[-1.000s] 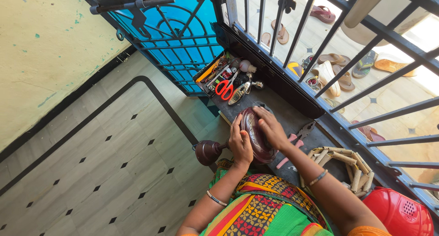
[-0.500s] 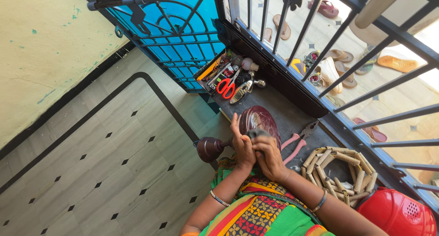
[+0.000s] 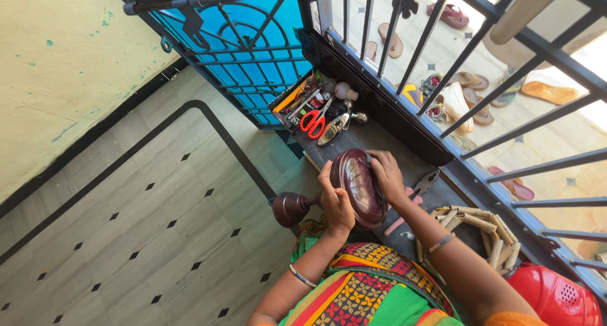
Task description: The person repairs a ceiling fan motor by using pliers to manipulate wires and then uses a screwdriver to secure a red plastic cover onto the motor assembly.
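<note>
1. Left hand pressed against the near side of a dark maroon oval shell, fingers curled round its rim and gripping it.
2. Right hand laid over the far side of the same shell, fingers wrapped onto its edge, holding it from the other side.
3. Shell tilted up on edge between both hands, glossy face turned toward the camera, raised just above the dark bench beside the barred railing.
4. Round maroon knob on a short stem just left of the left hand, at the bench's near edge; touching the shell or not, cannot tell.
5. Open tray of small tools farther along the bench, with red-handled scissors and a shiny metal piece at its near end.
6. Pink-handled pliers lying on the bench just behind the right wrist, partly hidden.
7. Coiled ring of tan rolled strips near the right forearm, and a red perforated dome beyond it at the lower right.
8. Bangles on both wrists; bright patterned cloth below the arms.
9. Sandals scattered on the ground past the railing.
</note>
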